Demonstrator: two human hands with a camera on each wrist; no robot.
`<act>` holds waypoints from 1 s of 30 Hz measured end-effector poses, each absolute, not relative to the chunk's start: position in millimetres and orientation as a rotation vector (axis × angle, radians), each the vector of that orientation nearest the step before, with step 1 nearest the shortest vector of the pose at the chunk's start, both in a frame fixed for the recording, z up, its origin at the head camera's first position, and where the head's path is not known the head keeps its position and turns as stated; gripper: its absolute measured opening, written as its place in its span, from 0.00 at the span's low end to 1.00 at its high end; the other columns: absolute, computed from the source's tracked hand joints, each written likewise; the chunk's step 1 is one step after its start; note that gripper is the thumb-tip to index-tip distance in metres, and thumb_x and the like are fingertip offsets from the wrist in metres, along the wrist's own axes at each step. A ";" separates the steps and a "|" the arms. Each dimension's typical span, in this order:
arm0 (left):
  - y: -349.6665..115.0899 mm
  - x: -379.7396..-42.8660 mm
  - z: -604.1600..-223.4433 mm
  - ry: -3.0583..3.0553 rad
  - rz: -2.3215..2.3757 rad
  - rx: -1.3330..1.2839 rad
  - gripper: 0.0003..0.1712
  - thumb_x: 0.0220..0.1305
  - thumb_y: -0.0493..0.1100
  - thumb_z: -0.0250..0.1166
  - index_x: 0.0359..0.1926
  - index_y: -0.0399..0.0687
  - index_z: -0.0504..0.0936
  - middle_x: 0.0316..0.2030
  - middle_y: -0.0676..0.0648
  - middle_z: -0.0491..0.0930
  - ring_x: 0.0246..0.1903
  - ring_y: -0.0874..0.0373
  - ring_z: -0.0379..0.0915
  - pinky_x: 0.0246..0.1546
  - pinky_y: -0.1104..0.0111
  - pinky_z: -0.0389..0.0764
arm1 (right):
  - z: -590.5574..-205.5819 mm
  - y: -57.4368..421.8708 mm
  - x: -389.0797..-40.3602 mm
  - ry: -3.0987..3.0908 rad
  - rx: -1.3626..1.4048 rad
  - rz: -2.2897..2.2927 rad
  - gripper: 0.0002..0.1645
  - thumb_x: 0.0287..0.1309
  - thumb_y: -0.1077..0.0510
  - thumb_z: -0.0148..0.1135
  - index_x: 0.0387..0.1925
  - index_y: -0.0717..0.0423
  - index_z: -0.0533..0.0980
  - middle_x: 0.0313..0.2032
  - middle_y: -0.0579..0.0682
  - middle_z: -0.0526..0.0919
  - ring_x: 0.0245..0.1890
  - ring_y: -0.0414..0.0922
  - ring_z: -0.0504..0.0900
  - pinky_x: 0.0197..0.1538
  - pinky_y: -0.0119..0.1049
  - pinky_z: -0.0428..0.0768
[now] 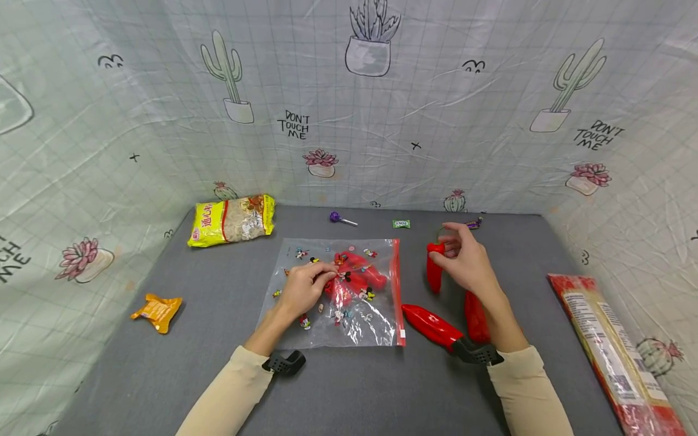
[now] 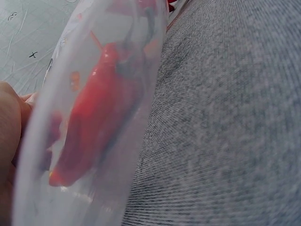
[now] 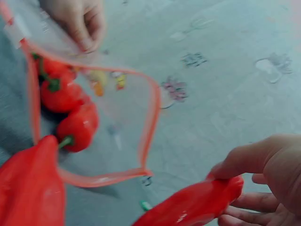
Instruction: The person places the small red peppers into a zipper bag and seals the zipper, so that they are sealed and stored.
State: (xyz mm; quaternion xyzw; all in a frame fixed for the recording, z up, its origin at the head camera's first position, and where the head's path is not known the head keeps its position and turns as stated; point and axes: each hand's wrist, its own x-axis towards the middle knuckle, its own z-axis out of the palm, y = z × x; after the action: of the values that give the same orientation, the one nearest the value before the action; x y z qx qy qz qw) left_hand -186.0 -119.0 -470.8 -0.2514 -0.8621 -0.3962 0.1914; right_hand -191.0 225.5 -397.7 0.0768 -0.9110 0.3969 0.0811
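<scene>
My left hand (image 1: 302,289) pinches the upper film of a clear zip bag (image 1: 327,338) with cartoon prints and a red zip edge. Several red peppers (image 3: 77,127) with green stems lie inside; the right wrist view shows the mouth parted. In the left wrist view, one bagged pepper (image 2: 99,113) shows blurred through the film. To the right of the bag, my right hand (image 1: 470,259) holds a red pepper (image 1: 434,275) near its stem end, between thumb and fingers. Two more peppers lie near my right wrist: one slanted (image 1: 431,322), one partly hidden (image 1: 477,321) by the forearm.
A yellow food packet (image 1: 231,221) lies at the back left, an orange wrapped snack (image 1: 157,312) at the left. Along the back are a purple lollipop (image 1: 335,217), a green wrapped candy (image 1: 401,224) and a purple wrapped candy (image 1: 474,224). A long red-and-clear packet (image 1: 611,345) lies right.
</scene>
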 end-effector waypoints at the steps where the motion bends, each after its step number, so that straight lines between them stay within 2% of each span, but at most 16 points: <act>1: -119.3 -186.0 -470.6 -2.424 -1.114 -0.704 0.05 0.61 0.41 0.64 0.35 0.49 0.86 0.39 0.51 0.86 0.42 0.60 0.83 0.43 0.69 0.83 | -395.0 227.4 -189.9 -2.718 0.247 1.205 0.36 0.54 0.56 0.66 0.63 0.51 0.62 0.48 0.56 0.80 0.41 0.50 0.80 0.46 0.45 0.80; 7: -120.9 -186.5 -470.8 -2.414 -1.114 -0.707 0.05 0.61 0.41 0.64 0.34 0.48 0.85 0.38 0.51 0.86 0.41 0.60 0.83 0.43 0.68 0.83 | -387.8 241.8 -187.8 -2.728 0.320 1.250 0.40 0.52 0.55 0.68 0.65 0.42 0.62 0.46 0.53 0.79 0.44 0.50 0.81 0.48 0.47 0.82; 10: -121.5 -186.8 -471.2 -2.404 -1.113 -0.713 0.05 0.61 0.41 0.64 0.34 0.49 0.86 0.38 0.51 0.86 0.41 0.59 0.83 0.43 0.68 0.83 | -387.4 246.9 -187.4 -2.756 0.312 1.279 0.36 0.50 0.52 0.70 0.61 0.42 0.68 0.48 0.52 0.79 0.45 0.49 0.81 0.47 0.40 0.83; 14: -122.0 -186.8 -471.4 -2.393 -1.121 -0.715 0.04 0.61 0.42 0.64 0.33 0.50 0.86 0.38 0.51 0.86 0.41 0.59 0.83 0.43 0.68 0.83 | -387.8 250.3 -186.3 -2.778 0.328 1.314 0.25 0.50 0.49 0.70 0.52 0.46 0.77 0.51 0.49 0.78 0.46 0.47 0.81 0.46 0.31 0.83; 19: -121.7 -186.4 -470.9 -2.387 -1.120 -0.714 0.04 0.61 0.42 0.64 0.33 0.50 0.86 0.38 0.51 0.86 0.41 0.59 0.83 0.43 0.68 0.83 | -393.4 247.8 -187.7 -2.739 0.366 1.441 0.26 0.50 0.49 0.70 0.51 0.49 0.77 0.51 0.50 0.78 0.46 0.44 0.81 0.44 0.23 0.81; 25: -121.0 -186.4 -471.3 -2.395 -1.122 -0.713 0.04 0.61 0.42 0.64 0.33 0.50 0.86 0.38 0.51 0.86 0.42 0.60 0.83 0.44 0.68 0.83 | -412.8 235.8 -196.1 -2.770 0.427 1.467 0.27 0.51 0.49 0.70 0.53 0.49 0.76 0.52 0.50 0.79 0.48 0.44 0.79 0.55 0.42 0.80; 27: -120.8 -186.5 -471.0 -2.396 -1.117 -0.717 0.04 0.61 0.42 0.64 0.33 0.50 0.86 0.38 0.51 0.86 0.42 0.59 0.83 0.44 0.67 0.83 | -417.5 230.8 -197.7 -2.818 0.433 1.418 0.26 0.50 0.49 0.70 0.53 0.49 0.76 0.51 0.51 0.79 0.47 0.46 0.79 0.54 0.46 0.79; 30: -120.8 -186.7 -471.0 -2.394 -1.108 -0.723 0.04 0.61 0.42 0.64 0.33 0.50 0.85 0.38 0.51 0.86 0.41 0.59 0.83 0.44 0.67 0.83 | -422.3 222.4 -198.3 -2.895 0.416 1.318 0.26 0.48 0.50 0.71 0.50 0.50 0.77 0.48 0.52 0.80 0.45 0.48 0.80 0.50 0.46 0.81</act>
State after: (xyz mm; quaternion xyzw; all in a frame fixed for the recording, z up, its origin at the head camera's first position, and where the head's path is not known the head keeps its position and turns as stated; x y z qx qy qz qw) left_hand -186.7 -120.8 -471.0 -0.2588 -0.8573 -0.3966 0.2018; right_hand -198.3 222.4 -422.3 0.1297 -0.9019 0.4106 -0.0331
